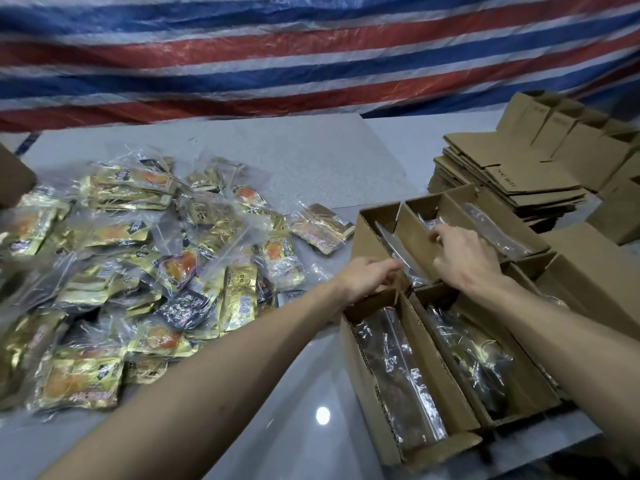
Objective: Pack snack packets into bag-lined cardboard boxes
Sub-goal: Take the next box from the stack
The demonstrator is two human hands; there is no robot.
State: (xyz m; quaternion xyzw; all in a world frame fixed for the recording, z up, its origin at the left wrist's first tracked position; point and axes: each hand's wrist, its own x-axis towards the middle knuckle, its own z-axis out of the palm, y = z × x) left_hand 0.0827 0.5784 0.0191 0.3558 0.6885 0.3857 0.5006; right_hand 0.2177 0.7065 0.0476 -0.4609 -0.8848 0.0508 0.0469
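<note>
Left grip [367, 277] pinched on the bag liner [398, 252] at a box [367, 242] rim; right grip [464, 258] curled on the next liner [427, 221]. Snack packets [138, 265] heaped on worktop [311, 161], leftward, nearer left grip.

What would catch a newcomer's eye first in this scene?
The shiny heap of gold snack packets covering the left of the table stands out first, with the red, white and blue striped tarp behind. At the right, the left hand and right hand reach to open cardboard boxes lined with clear bags.
</note>
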